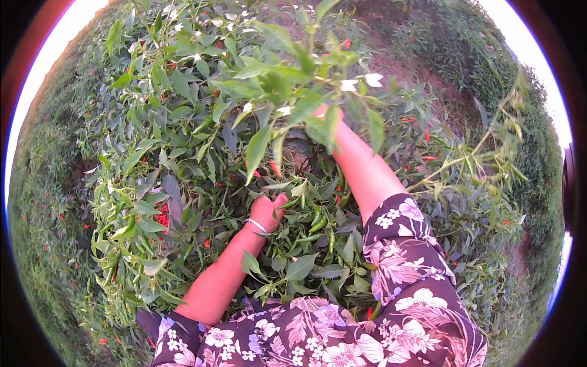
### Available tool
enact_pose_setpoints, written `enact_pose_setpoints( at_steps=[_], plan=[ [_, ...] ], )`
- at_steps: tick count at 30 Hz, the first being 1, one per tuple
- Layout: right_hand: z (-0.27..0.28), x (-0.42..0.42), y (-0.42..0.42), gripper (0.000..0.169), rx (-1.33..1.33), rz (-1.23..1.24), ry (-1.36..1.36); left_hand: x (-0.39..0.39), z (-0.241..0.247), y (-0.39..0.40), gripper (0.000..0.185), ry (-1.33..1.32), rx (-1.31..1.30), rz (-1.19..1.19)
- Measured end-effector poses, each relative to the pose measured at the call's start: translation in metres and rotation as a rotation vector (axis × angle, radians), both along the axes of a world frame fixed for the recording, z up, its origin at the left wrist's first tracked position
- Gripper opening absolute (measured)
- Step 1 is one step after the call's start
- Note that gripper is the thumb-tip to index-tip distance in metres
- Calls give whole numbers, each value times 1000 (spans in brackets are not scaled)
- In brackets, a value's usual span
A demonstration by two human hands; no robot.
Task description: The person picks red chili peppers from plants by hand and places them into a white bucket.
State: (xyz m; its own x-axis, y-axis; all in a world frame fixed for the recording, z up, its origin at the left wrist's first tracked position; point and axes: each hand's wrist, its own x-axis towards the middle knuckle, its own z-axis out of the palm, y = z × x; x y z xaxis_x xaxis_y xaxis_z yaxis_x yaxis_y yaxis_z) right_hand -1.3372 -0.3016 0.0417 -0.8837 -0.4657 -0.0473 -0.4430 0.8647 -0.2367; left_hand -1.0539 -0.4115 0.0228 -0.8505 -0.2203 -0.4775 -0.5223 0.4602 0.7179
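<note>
Among chili pepper plants, my left hand (269, 211) reaches low into the foliage, a pale bangle (255, 225) at its wrist. Its thumb side touches leaves near a green chili (289, 203), and the fingertips are hidden, so any grip is unclear. Farther forward, my right hand (337, 114) is mostly covered by a blurred leafy branch (293, 78) with white flowers (373, 80). What it touches cannot be made out. Red chilies (275, 168) hang between the two hands. Several green chilies (317, 225) hang just right of my left hand.
At left, a heap of picked-looking red chilies (163, 216) shows through leaves; what holds it is mostly hidden. A tall chili stem (440, 172) leans beside my right forearm. Bare soil (412, 69) runs between rows at the upper right. More chili plants (50, 220) spread leftward.
</note>
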Motion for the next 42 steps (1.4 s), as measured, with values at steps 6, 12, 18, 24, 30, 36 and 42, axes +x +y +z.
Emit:
enact_pose_setpoints(
  at_steps=[6, 12, 18, 24, 30, 36, 42],
  plan=[
    [15, 11, 19, 33, 21, -77, -123, 2, -3, 6, 54, 211, 209, 146],
    [-17, 8, 20, 19, -630, -90, -330, 1, -1, 2, 42, 273, 313, 207],
    [-54, 7, 38, 21, -994, -156, -552, 1, 7, 4, 46, 208, 221, 196],
    [-25, 23, 29, 34, -1156, -207, -505, -3, 2, -3, 51, 137, 208, 206],
    [71, 14, 34, 21, -1757, -168, -938, 2, -15, -6, 59, 234, 148, 185],
    [98, -43, 5, 14, -1766, -531, -1012, 10, -38, -1, 42, 242, 152, 242],
    [94, -69, -10, 16, -1666, -563, -864, 17, -55, -2, 46, 394, -133, 28]
  ],
)
